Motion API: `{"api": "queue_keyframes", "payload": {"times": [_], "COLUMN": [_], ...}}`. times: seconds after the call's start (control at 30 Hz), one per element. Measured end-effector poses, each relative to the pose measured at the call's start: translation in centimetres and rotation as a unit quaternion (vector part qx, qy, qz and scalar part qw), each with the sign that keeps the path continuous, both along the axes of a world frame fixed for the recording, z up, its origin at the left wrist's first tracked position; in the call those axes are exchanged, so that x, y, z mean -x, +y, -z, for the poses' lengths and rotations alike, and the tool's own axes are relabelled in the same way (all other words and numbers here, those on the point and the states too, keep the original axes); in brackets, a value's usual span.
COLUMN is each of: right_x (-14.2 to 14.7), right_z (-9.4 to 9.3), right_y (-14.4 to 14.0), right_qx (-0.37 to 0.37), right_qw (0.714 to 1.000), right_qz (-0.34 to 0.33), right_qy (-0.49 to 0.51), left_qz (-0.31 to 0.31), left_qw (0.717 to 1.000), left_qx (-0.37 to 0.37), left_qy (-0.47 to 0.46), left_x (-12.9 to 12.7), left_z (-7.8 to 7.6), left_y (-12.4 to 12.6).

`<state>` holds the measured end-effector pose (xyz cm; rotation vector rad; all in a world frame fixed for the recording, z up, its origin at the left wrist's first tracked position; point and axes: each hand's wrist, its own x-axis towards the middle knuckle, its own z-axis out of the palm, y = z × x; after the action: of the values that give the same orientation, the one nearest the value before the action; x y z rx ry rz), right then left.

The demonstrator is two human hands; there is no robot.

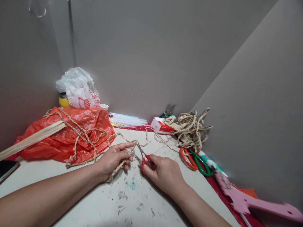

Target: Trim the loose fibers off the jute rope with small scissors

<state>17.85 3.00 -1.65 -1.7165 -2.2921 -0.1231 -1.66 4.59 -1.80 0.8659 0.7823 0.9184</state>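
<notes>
Jute rope [94, 135] isn't cut yet: your left hand [113, 159] pinches it mid-table while your right hand [165, 173] grips red scissors [144, 157], blades apart around it.

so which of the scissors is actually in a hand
The small red-handled scissors, held in the right hand with blades at the rope. The orange pair and green pair lie untouched on the table beside the rope bundle.

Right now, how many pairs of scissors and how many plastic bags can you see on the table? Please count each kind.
Scissors: 3 (red pair in the right hand, orange pair, green pair)
Plastic bags: 2 (red bag, white bag)
Total: 5
</notes>
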Motion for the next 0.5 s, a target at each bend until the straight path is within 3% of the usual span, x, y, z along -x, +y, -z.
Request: {"api": "queue_keyframes", "payload": {"times": [0.37,0.5], "right_x": [-0.45,-0.19], "right_z": [0.07,-0.1], "right_y": [0.25,0.17], "right_qx": [0.045,0.031], "right_qw": [0.999,0.999], "right_qz": [-0.021,-0.006], "right_qy": [-0.001,0.006], "left_qz": [0.002,0.011], "left_qw": [1.0,1.0], "left_qx": [-0.003,-0.014], "left_qy": [0.014,0.02], "left_x": [-0.09,-0.15], "left_z": [-0.11,-0.09], "left_y": [0.14,0.06]}}
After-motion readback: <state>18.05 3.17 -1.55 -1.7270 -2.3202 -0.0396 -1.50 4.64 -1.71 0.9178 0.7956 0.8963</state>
